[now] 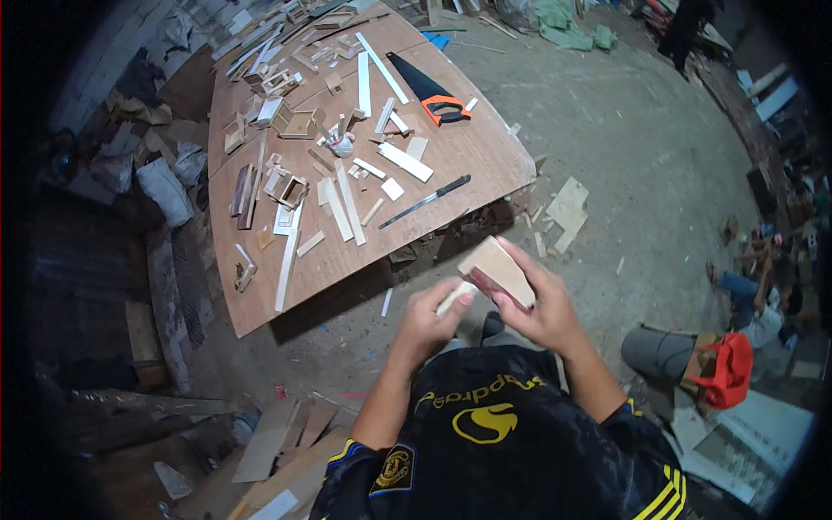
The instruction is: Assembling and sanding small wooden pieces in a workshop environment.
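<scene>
In front of my body, my right hand (548, 312) is closed around a small wooden box-like piece (496, 263) with a pale top and a dark reddish side. My left hand (431, 317) pinches a small pale strip (454, 298) between thumb and fingers, close beside the piece's left end. Whether the strip touches the piece I cannot tell. Beyond my hands, a knife-like tool with a dark handle (452, 185) lies near the front edge of the wooden table (485, 160).
A handsaw with an orange and black handle (445, 108) lies on the table's right side. Small wooden boxes (286, 186), white strips (364, 85) and offcuts cover much of the tabletop. Wood scraps (568, 208) lie on the floor. Another person (763, 308) sits at the far right, beyond a red bag (726, 371).
</scene>
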`<state>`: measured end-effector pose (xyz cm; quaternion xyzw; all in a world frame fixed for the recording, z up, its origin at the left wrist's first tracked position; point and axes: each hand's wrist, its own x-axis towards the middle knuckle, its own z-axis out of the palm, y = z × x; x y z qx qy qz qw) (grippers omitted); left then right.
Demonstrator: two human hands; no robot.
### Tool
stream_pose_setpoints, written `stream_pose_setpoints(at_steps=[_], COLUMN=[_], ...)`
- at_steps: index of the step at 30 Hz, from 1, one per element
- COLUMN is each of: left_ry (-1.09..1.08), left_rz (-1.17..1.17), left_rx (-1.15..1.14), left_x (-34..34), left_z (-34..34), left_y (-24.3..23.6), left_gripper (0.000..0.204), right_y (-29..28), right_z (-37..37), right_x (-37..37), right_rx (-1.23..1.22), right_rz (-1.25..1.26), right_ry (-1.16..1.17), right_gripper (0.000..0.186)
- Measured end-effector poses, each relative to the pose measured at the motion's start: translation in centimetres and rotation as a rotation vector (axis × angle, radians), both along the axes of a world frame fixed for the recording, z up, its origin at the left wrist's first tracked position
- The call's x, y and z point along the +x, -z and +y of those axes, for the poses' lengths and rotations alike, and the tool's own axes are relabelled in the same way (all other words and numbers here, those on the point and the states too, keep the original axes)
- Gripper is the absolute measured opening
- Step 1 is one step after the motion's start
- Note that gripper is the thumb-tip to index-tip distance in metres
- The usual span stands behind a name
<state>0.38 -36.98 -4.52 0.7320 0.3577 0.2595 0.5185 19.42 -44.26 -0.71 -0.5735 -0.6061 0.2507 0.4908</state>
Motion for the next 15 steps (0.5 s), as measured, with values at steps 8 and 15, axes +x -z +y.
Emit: stream_pose_setpoints(at_steps=[8, 15], left_ry=[0.061, -0.372], left_rz=[0.010, -0.299], left_rx=[-0.003, -0.497], left_x=[4.3, 2.1], left_z=[-2.2, -2.7], left_y=[1.0, 3.9], left_gripper=[0.025, 0.024], right_y=[2.0, 3.2], right_z=[-1.7, -3.9], right_x=[5.1, 10.8], right_rx=[-0.042, -0.204], right_rz=[0.061, 0.193], right_ry=[-0.046, 0.011], right_gripper=[0.064, 0.064])
